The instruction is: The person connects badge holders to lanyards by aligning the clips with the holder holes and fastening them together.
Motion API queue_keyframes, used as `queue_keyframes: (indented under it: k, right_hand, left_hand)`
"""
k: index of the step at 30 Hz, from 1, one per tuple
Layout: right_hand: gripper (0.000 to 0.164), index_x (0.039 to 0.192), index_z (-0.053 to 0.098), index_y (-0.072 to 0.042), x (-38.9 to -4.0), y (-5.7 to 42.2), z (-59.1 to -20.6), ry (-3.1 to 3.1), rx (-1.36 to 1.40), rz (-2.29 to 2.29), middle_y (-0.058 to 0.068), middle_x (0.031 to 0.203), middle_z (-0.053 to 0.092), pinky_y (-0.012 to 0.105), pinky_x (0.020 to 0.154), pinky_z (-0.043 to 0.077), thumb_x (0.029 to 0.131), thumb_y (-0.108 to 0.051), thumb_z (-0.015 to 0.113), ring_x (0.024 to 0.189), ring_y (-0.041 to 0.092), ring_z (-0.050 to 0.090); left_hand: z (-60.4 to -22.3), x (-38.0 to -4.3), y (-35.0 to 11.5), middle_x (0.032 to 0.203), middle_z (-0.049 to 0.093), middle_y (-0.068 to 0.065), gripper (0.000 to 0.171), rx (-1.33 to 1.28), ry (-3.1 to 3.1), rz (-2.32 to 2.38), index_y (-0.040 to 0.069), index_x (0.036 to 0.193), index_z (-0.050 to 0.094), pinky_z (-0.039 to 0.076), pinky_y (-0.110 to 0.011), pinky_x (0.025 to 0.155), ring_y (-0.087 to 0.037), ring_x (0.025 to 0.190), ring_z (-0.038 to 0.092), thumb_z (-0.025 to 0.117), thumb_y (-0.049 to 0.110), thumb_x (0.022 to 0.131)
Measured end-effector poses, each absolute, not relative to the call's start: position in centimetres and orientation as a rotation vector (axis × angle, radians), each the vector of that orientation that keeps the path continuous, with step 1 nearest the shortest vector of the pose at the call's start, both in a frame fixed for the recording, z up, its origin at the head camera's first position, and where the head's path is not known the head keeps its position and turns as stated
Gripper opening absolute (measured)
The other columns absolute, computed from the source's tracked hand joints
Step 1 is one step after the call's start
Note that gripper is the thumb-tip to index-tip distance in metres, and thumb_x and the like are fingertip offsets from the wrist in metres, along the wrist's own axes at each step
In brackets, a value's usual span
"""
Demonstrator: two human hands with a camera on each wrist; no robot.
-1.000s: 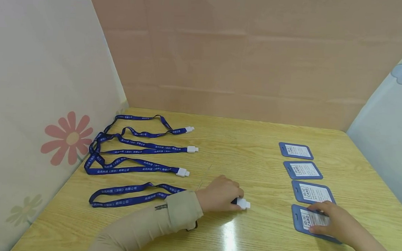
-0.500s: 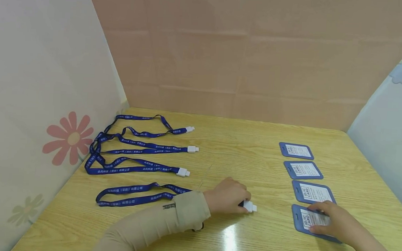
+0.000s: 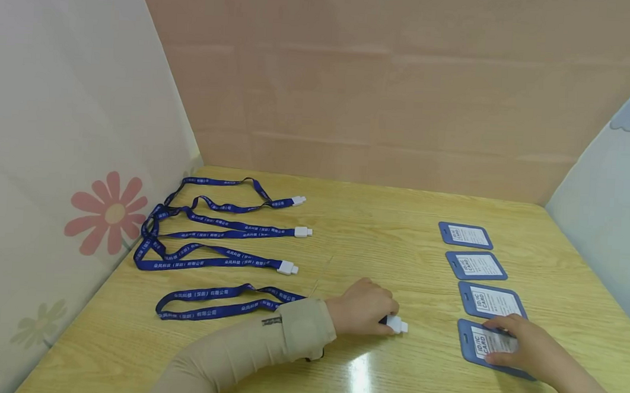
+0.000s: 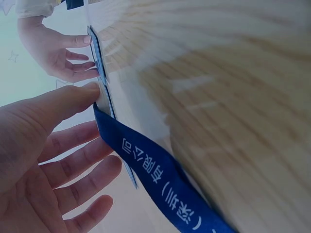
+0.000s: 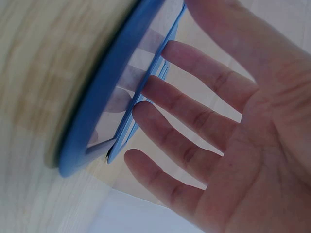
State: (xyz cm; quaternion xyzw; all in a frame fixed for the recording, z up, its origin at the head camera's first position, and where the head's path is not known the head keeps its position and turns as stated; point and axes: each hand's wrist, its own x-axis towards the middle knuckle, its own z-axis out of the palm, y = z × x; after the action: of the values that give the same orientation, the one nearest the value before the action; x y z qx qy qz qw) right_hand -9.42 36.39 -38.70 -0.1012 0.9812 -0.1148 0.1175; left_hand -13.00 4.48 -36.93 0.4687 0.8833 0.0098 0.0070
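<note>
In the head view my left hand [image 3: 362, 309] pinches a blue lanyard [image 3: 196, 315] close to its white plastic clip [image 3: 397, 325], low over the table. The left wrist view shows the thumb at the clip and the printed strap [image 4: 150, 170] trailing from it. My right hand [image 3: 534, 347] rests on the nearest blue ID card holder [image 3: 470, 341], thumb and fingers spread across its face. From the right wrist, the fingers [image 5: 175, 126] look nearly straight, their tips at the holder's clear window [image 5: 121, 92].
Several more blue lanyards [image 3: 210, 266] lie at the left, their white clips [image 3: 287, 268] pointing right. Beyond the right hand, a column of card holders [image 3: 458, 269] runs toward the back. Printed side walls and a brown backdrop [image 3: 373, 104] bound the wooden table [image 3: 367, 223].
My left hand has slid the lanyard to the right, bringing its clip nearer the nearest card holder; the loop trailed along. The right hand stays on the holder.
</note>
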Motion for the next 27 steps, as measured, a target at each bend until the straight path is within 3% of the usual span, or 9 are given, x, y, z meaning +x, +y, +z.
queue_keyframes:
  k: [11,27]
  right_hand:
    - [0.063,0.109,0.063,-0.003,-9.3,36.0,-38.6,2.893,-0.307,-0.332,0.028,0.108,0.059,0.059,0.081,0.044,0.061,-0.038,0.082,0.099,0.048,0.056]
    - [0.065,0.112,0.063,-0.001,-9.1,35.3,-37.6,2.881,-0.269,-0.331,0.029,0.111,0.059,0.058,0.082,0.045,0.062,-0.037,0.082,0.101,0.045,0.056]
  left_hand:
    - [-36.9,-12.9,4.9,0.089,0.068,0.014,0.022,1.463,2.748,0.004,0.026,0.094,0.069,0.032,-0.016,0.063,0.004,0.068,0.050,0.065,0.045,0.084]
    - [-37.2,-13.1,5.5,0.072,0.060,0.015,0.022,1.490,2.766,0.022,0.025,0.080,0.066,0.028,-0.017,0.058,0.003,0.059,0.042,0.066,0.047,0.083]
